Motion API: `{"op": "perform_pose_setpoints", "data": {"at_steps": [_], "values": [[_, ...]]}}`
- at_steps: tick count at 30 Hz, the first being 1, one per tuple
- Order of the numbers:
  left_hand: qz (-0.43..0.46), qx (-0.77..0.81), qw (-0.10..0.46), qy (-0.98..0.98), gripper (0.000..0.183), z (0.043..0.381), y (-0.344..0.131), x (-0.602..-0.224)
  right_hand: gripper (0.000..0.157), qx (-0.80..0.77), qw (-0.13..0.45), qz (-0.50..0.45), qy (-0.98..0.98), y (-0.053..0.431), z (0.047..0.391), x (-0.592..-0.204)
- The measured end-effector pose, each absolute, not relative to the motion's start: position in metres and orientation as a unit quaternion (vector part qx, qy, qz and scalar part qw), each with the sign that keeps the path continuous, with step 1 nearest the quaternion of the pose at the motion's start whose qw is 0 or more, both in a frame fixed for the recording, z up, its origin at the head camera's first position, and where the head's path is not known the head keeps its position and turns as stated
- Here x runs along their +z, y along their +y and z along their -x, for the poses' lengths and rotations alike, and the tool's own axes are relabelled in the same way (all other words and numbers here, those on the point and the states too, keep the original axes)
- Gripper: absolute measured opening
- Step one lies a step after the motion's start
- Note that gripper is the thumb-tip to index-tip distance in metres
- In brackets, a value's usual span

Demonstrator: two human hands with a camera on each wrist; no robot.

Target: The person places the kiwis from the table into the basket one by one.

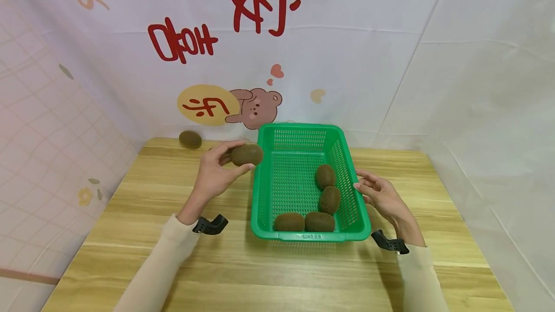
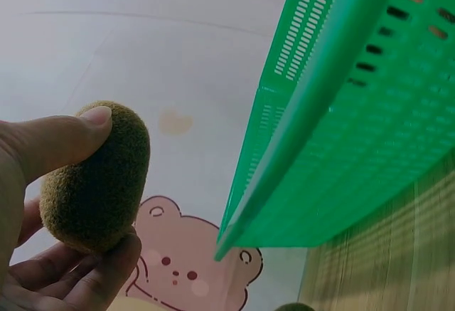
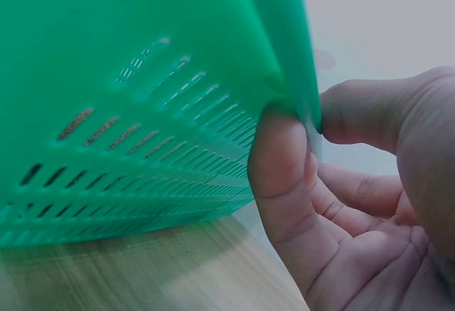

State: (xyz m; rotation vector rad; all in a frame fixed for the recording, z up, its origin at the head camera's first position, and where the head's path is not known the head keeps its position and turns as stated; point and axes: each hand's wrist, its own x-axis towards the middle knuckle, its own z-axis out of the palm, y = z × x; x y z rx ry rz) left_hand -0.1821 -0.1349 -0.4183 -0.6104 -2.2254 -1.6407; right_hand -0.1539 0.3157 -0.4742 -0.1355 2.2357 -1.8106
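A brown fuzzy kiwi (image 1: 247, 154) is pinched between the thumb and fingers of my left hand (image 1: 215, 170), held up by the left rim of a green plastic basket (image 1: 256, 196). In the left wrist view the thumb presses the kiwi (image 2: 96, 183) from one side, with fingers beneath it. My right hand (image 1: 383, 196) grips the basket's right rim. Up close, a fingertip (image 3: 281, 151) lies under the rim and the thumb is on its outer side. Several kiwis (image 1: 329, 200) lie inside the basket, along its right wall and front end.
Another kiwi (image 1: 190, 139) sits at the table's back left edge. The wooden table (image 1: 243, 278) meets a white printed cloth (image 1: 347, 61) behind the basket, with more cloth at both sides. Each wrist wears a black band (image 1: 211, 225).
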Motion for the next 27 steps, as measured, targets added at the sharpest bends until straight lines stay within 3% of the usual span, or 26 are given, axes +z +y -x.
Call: {"op": "perform_pose_setpoints", "data": {"at_steps": [27], "values": [[0.28, -0.544, 0.106, -0.784, 0.053, 0.166, -0.094, -0.416, 0.07, -0.617, 0.135, 0.041, 0.774, 0.316, 0.156, -0.476]]}}
